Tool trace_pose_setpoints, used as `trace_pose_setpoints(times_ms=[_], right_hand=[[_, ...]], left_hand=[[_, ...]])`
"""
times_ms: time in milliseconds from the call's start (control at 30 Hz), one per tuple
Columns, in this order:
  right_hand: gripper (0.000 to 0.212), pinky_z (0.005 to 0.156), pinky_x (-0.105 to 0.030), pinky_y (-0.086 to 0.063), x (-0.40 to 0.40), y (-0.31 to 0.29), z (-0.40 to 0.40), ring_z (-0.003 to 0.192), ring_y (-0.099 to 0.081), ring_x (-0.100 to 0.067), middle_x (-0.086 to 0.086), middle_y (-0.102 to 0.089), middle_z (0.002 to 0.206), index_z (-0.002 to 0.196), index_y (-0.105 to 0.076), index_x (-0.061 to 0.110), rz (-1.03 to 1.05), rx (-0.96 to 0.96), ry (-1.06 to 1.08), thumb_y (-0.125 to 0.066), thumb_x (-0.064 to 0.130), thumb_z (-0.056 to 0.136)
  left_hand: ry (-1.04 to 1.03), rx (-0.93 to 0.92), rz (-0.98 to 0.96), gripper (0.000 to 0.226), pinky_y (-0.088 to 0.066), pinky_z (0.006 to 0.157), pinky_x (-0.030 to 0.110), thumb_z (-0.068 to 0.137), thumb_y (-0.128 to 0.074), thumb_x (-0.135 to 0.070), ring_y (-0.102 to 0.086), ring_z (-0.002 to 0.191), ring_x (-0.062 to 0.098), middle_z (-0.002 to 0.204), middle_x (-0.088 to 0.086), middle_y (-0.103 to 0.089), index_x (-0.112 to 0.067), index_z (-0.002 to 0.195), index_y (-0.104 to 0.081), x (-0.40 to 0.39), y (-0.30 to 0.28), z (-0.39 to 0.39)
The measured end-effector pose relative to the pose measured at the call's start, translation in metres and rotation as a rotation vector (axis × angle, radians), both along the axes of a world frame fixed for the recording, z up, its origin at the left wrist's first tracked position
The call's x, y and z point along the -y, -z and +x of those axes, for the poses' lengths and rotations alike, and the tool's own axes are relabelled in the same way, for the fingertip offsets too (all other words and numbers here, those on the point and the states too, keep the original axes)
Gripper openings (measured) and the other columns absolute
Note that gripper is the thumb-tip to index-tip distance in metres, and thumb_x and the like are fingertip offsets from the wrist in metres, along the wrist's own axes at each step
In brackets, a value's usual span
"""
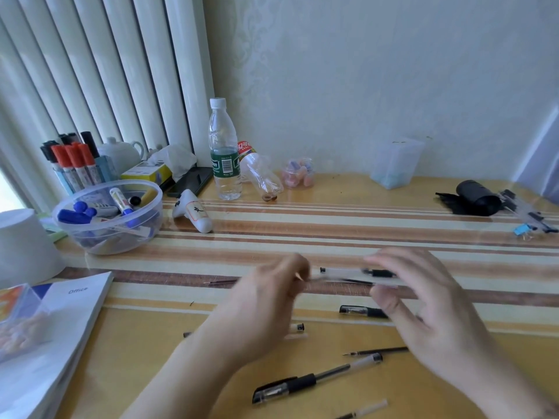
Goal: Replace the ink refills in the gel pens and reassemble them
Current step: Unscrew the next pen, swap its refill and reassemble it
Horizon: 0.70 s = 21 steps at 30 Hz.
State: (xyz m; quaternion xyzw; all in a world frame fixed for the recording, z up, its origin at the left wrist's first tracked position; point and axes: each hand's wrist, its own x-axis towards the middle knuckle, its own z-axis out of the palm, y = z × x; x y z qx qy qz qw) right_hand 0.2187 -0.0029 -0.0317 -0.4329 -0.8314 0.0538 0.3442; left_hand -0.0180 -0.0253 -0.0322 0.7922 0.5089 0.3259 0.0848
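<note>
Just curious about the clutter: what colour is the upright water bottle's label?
Green, with a white barcode patch, on the water bottle; the head view shows it.

Room corner, daylit. Rear wall (363, 71): pale cream-green paper with a faint embossed floral pattern. Left side: white vertical blinds (90, 71), slats hanging close together, soft daylight showing through, brightest at the far left edge. Table (332, 225): yellow-ochre top with horizontal stripes in brown, cream and orange, under a glossy clear cover that catches reflections. Right edge: a pale bluish-white panel (541, 152), leaning; blurred, not identifiable.
</note>
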Motion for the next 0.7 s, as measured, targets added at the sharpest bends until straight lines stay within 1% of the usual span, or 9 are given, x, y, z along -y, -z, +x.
trace_pose_setpoints(times_ms=[67, 133, 167, 233, 333, 433, 567, 633, 700], right_hand=[[0.040, 0.087, -0.024, -0.044, 0.005, 0.002, -0.010, 0.103, -0.054, 0.000, 0.023, -0.062, 0.106, 0.116, -0.064, 0.030, 0.036, 0.118, -0.071, -0.037, 0.052, 0.095], [0.038, 0.065, -0.028, -0.049, 0.007, 0.007, -0.015, 0.075, -0.056, -0.001, 0.024, -0.064, 0.080, 0.098, -0.069, 0.034, 0.042, 0.191, -0.109, -0.035, 0.051, 0.096], [0.038, 0.056, -0.028, -0.048, 0.007, 0.010, -0.017, 0.063, -0.053, 0.000, 0.022, -0.062, 0.069, 0.090, -0.069, 0.034, 0.033, 0.201, -0.112, -0.035, 0.050, 0.096], [0.037, 0.044, -0.025, -0.041, 0.006, 0.013, -0.015, 0.051, -0.048, -0.005, 0.016, -0.057, 0.057, 0.081, -0.066, 0.032, 0.021, 0.193, -0.105, -0.037, 0.051, 0.095], [0.036, 0.041, -0.024, -0.037, 0.007, 0.012, -0.013, 0.048, -0.047, -0.007, 0.014, -0.055, 0.055, 0.077, -0.063, 0.032, 0.026, 0.184, -0.103, -0.038, 0.051, 0.094], [0.035, 0.044, -0.025, -0.045, 0.009, 0.010, -0.011, 0.054, -0.055, -0.004, 0.018, -0.061, 0.061, 0.082, -0.063, 0.034, -0.021, 0.149, -0.088, -0.036, 0.051, 0.094], [0.038, 0.051, -0.027, -0.053, 0.008, 0.004, -0.004, 0.062, -0.063, 0.001, 0.024, -0.068, 0.069, 0.088, -0.068, 0.036, -0.061, 0.067, -0.034, -0.035, 0.056, 0.092], [0.038, 0.051, -0.026, -0.055, 0.009, 0.002, -0.005, 0.064, -0.064, 0.004, 0.026, -0.070, 0.072, 0.088, -0.072, 0.035, -0.029, 0.052, -0.021, -0.040, 0.055, 0.089], [0.035, 0.053, -0.025, -0.057, 0.010, 0.001, -0.007, 0.067, -0.066, 0.005, 0.027, -0.071, 0.076, 0.086, -0.076, 0.033, 0.018, 0.002, -0.010, -0.046, 0.053, 0.085]], left_hand=[[0.154, -0.042, -0.014, 0.007, -0.047, 0.063, 0.036, 0.095, -0.045, -0.019, -0.052, 0.070, 0.017, 0.083, -0.009, -0.056, -0.023, 0.100, -0.048, 0.007, 0.004, 0.015], [0.229, -0.082, 0.006, 0.009, -0.048, 0.062, 0.038, 0.095, -0.045, -0.020, -0.055, 0.075, 0.020, 0.090, -0.006, -0.060, -0.022, 0.102, -0.050, 0.009, 0.006, 0.020], [0.240, -0.101, 0.015, 0.010, -0.048, 0.061, 0.038, 0.095, -0.045, -0.021, -0.057, 0.076, 0.021, 0.091, -0.006, -0.061, -0.023, 0.102, -0.051, 0.008, 0.007, 0.021], [0.233, -0.132, 0.048, 0.011, -0.050, 0.059, 0.038, 0.095, -0.044, -0.026, -0.060, 0.077, 0.021, 0.091, -0.008, -0.064, -0.028, 0.102, -0.052, 0.007, 0.007, 0.019], [0.211, -0.138, 0.062, 0.014, -0.051, 0.061, 0.034, 0.094, -0.046, -0.038, -0.064, 0.080, 0.012, 0.093, -0.012, -0.068, -0.034, 0.104, -0.055, 0.007, 0.005, 0.015], [0.146, -0.126, 0.043, 0.024, -0.051, 0.064, 0.033, 0.093, -0.045, -0.049, -0.063, 0.079, 0.010, 0.094, -0.012, -0.067, -0.033, 0.105, -0.058, 0.005, 0.004, 0.008], [0.079, -0.126, 0.087, 0.033, -0.047, 0.055, 0.036, 0.095, -0.039, -0.048, -0.053, 0.065, 0.012, 0.078, -0.007, -0.059, -0.025, 0.086, -0.061, 0.000, 0.005, -0.002], [0.093, -0.112, 0.076, 0.037, -0.045, 0.054, 0.038, 0.096, -0.036, -0.046, -0.049, 0.062, 0.014, 0.073, -0.005, -0.055, -0.021, 0.079, -0.057, 0.000, 0.006, 0.000], [0.122, -0.056, 0.035, 0.032, -0.044, 0.055, 0.039, 0.097, -0.038, -0.039, -0.048, 0.063, 0.018, 0.070, -0.005, -0.051, -0.019, 0.075, -0.051, 0.000, 0.007, 0.002]])
